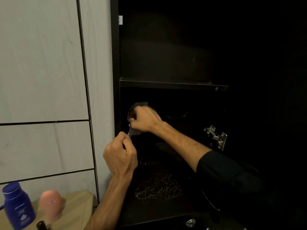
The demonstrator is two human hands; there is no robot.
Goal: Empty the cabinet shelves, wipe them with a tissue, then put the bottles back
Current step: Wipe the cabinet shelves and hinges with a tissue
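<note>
The dark cabinet stands open, its upper shelf (172, 84) bare. Inside the lower compartment my right hand (144, 119) grips a pale tissue (132, 131) near the left wall. My left hand (120, 155) sits just below it at the cabinet's front edge, fingers curled, pinching the tissue's lower corner. A dark blue bottle (17, 207), a pink bottle (50, 206) and the top of a small brown bottle (41, 225) stand on the wooden surface (78, 208) at the lower left.
A pale panelled wall (43, 80) fills the left side. A metal door hinge (216, 136) sits on the cabinet's right inner wall. Speckled reflections show on the lower shelf floor (157, 188). A round metal fitting (190, 222) lies at the bottom.
</note>
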